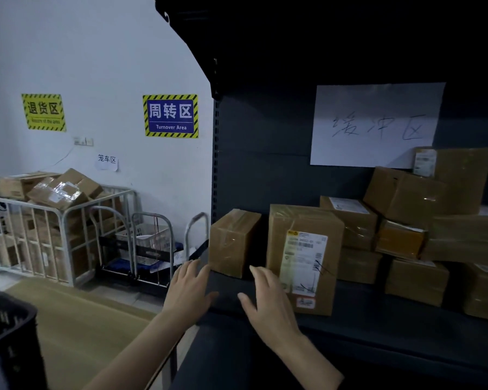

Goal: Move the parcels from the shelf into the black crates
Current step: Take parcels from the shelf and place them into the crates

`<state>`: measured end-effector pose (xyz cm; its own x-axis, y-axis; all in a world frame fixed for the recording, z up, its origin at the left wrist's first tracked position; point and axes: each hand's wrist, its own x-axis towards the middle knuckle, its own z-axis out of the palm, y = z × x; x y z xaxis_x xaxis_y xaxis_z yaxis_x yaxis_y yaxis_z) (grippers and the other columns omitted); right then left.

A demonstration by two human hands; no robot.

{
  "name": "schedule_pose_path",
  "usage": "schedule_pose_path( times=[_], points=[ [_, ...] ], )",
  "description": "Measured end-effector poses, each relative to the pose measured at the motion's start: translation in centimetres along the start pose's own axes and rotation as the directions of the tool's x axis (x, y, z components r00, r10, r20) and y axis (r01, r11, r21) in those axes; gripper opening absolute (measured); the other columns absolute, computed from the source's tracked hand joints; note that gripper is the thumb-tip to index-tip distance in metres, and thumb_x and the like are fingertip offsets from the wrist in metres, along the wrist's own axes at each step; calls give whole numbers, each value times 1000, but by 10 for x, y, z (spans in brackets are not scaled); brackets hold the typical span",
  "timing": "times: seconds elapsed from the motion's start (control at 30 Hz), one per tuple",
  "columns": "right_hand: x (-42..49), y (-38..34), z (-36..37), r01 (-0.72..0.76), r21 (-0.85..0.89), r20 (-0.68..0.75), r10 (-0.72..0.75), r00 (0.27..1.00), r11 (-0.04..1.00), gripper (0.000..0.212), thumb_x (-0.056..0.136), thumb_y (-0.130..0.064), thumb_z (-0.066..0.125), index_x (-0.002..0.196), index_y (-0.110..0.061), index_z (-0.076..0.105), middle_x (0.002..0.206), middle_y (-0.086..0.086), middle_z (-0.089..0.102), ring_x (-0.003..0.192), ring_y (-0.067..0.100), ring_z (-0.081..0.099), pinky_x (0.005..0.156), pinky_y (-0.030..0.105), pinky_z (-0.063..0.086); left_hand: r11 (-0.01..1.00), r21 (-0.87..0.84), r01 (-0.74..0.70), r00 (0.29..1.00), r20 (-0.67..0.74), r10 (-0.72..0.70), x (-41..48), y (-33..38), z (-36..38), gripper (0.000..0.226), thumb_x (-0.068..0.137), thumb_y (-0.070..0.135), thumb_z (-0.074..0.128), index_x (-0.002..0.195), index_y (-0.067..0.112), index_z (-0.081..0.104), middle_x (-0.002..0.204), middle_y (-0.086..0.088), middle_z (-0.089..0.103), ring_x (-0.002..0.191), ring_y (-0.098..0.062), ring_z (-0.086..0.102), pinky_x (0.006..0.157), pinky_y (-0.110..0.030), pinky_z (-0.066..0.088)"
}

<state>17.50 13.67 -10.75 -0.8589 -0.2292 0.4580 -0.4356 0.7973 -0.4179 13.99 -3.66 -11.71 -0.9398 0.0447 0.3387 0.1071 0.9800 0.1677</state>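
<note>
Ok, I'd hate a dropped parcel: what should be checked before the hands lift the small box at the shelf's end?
1. Left hand and right hand free, holding nothing: ok.
2. Small box stands alone at the shelf edge, nothing stacked on it: ok.
3. Gap beside the labelled box for fingers: ok.
4. Room in the black crate: cannot tell.

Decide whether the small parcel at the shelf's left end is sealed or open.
Sealed: the small parcel has a closed top with glossy tape across it.
</note>
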Motion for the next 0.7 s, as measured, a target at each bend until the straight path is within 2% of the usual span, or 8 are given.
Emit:
schedule_pose_path(
  times=[0.13, 0.3, 0.4, 0.5, 0.57, 0.63, 0.7],
  points=[
    [31, -10, 23, -109, 68, 23, 108, 994, 992, 60, 97, -37, 41, 148, -19, 15, 152, -3, 21, 139, 11, 23, 112, 22, 23, 1000, -5, -23, 1000, 1, 23, 25, -28, 0, 68, 89, 44, 52, 145, 19, 24, 152, -4, 23, 143, -23, 15, 117, -35, 13],
    [67, -13, 43, -277, 113, -27, 282, 959, 954, 65, 97, -39, 40, 149, -18, 8, 154, 1, 16, 139, 15, 24, 112, 28, 27, 992, -75, -98, 995, -14, 97, 64, -49, 10, 69, 87, 44, 54, 145, 19, 24, 150, -1, 27, 141, -21, 20, 115, -33, 20],
    [91, -10, 47, -366, 172, -61, 381, 923, 915, 65, 97, -41, 38, 149, -16, 8, 155, 3, 17, 140, 17, 24, 111, 29, 28, 960, -248, -132, 990, 15, 140, 90, -46, 15, 70, 88, 43, 55, 145, 16, 25, 148, -3, 31, 139, -20, 25, 113, -31, 23],
    [111, -6, 50, -428, 276, -71, 462, 884, 861, 64, 97, -42, 37, 149, -13, 13, 152, 6, 23, 138, 19, 29, 109, 28, 29, 822, -567, -53, 991, 73, 114, 115, -42, 19, 66, 87, 44, 56, 141, 13, 33, 142, -5, 41, 133, -21, 36, 109, -34, 33],
    [121, -2, 53, -472, 353, -55, 522, 851, 807, 64, 97, -43, 37, 149, -13, 16, 150, 7, 28, 135, 20, 34, 107, 28, 31, 667, -745, -7, 988, 98, 120, 127, -39, 22, 45, 89, 39, 56, 128, 20, 46, 123, 2, 56, 121, -19, 49, 95, -28, 45],
    [127, 1, 56, -494, 417, -36, 557, 830, 763, 60, 97, -44, 36, 147, -13, 25, 145, 7, 38, 130, 20, 41, 105, 29, 34, 549, -836, 19, 984, 114, 139, 131, -35, 23, 17, 91, 31, 55, 107, 31, 49, 103, 12, 60, 108, -16, 57, 79, -16, 46],
    [128, -1, 59, -490, 474, -17, 564, 826, 732, 53, 96, -43, 37, 141, -15, 36, 136, 5, 50, 122, 18, 49, 104, 30, 39, 481, -876, 21, 982, 108, 153, 129, -31, 21, 14, 93, 29, 52, 104, 35, 46, 100, 12, 60, 104, -15, 58, 81, -20, 45]
  ],
)
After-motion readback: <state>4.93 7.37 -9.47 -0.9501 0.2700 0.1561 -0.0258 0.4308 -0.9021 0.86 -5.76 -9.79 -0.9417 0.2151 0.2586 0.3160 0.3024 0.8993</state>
